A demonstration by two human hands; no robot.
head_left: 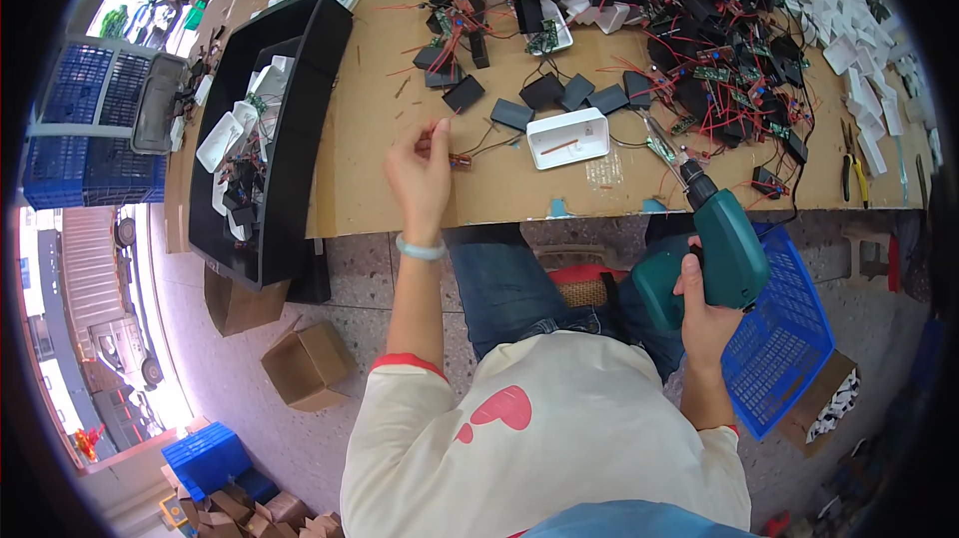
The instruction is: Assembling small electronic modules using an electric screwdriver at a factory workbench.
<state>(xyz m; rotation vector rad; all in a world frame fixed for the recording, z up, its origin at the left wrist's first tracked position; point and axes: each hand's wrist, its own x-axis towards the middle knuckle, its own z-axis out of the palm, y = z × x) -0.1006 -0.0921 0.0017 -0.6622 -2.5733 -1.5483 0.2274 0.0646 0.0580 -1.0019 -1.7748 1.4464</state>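
Note:
My right hand (703,316) grips a green power drill (734,248) at the table's front edge. Its black chuck and bit point up and left, over the wired parts. Above the cardboard-covered table, my left hand (420,176) has thumb and fingers pinched together; whatever may be between them is too small to make out. Beside that hand lies a small circuit part (460,160) with thin wires. Between my hands rests a small open white plastic case (567,138) with a thin brownish strip inside. Several flat black boxes (512,114) lie in a row just behind the case.
A long black bin (315,68) on the left holds white cases and wired boards. Red-wired circuit boards (714,78) are heaped at the back right, near white cases (849,38). Pliers (857,168) lie at the right. A blue crate (784,338) stands below the table.

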